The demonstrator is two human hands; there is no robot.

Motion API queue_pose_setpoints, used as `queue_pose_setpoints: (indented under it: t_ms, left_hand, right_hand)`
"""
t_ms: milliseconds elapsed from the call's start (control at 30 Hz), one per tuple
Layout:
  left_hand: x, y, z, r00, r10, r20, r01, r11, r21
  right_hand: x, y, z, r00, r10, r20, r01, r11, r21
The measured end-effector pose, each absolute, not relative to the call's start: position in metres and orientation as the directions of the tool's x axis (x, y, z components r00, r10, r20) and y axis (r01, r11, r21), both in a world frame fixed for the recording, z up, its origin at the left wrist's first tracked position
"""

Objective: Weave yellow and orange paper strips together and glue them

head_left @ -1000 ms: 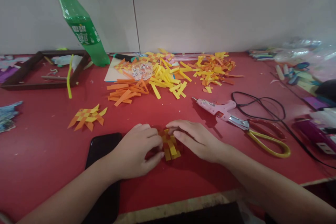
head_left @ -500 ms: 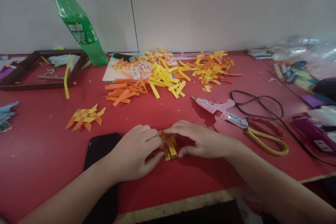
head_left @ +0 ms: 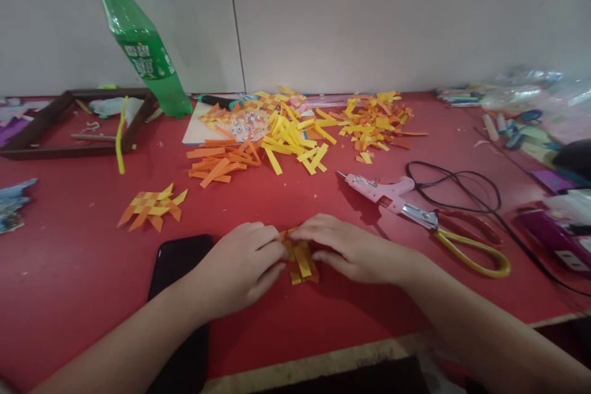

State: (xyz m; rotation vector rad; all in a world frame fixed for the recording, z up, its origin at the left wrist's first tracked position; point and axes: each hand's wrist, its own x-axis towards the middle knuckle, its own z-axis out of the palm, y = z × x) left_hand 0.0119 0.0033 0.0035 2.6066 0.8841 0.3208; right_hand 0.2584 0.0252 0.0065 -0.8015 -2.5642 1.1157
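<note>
Yellow and orange paper strips, woven together into a small piece, lie on the red table between my hands. My left hand is closed on the piece's left side, fingertips at its edge. From the right, my right hand pinches its upper right part, the thumb beside the yellow strips. The fingers cover the piece's top and sides. A finished-looking woven paper fish lies to the left, beyond a black phone that my left forearm partly covers.
Loose orange strips, yellow strips and a pile of paper scraps lie at the back. A pink glue gun and scissors sit right, near a black cord. A green bottle stands by a brown frame.
My right thumb has moved in against the woven piece, and my right fingers have closed a little. The left hand has hardly moved. The view has shifted slightly.
</note>
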Motion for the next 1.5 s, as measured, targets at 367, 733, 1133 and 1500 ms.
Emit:
queue_pose_setpoints:
  t_ms: [367, 733, 1133, 1500]
  left_hand:
    - [0.0132, 0.0014, -0.0002, 0.782, 0.614, 0.105, 0.554, -0.763, 0.332]
    - [0.0146, 0.0017, 0.0048, 0.778, 0.619, 0.107, 0.560, -0.760, 0.329]
    - [0.0137, 0.0010, 0.0016, 0.772, 0.632, 0.070, 0.563, -0.730, 0.387]
    - [0.0123, 0.0009, 0.0003, 0.767, 0.640, 0.054, 0.561, -0.708, 0.429]
  right_hand:
    - [0.2576, 0.0246, 0.0099, -0.819, 0.572, -0.040, 0.418, 0.548, -0.724]
    - [0.2569, 0.0239, 0.0117, -0.818, 0.575, -0.023, 0.410, 0.554, -0.724]
    - [0.2595, 0.0223, 0.0128, -0.831, 0.556, -0.021, 0.385, 0.548, -0.743]
    - [0.2573, 0.0242, 0.0104, -0.835, 0.550, -0.015, 0.383, 0.561, -0.734]
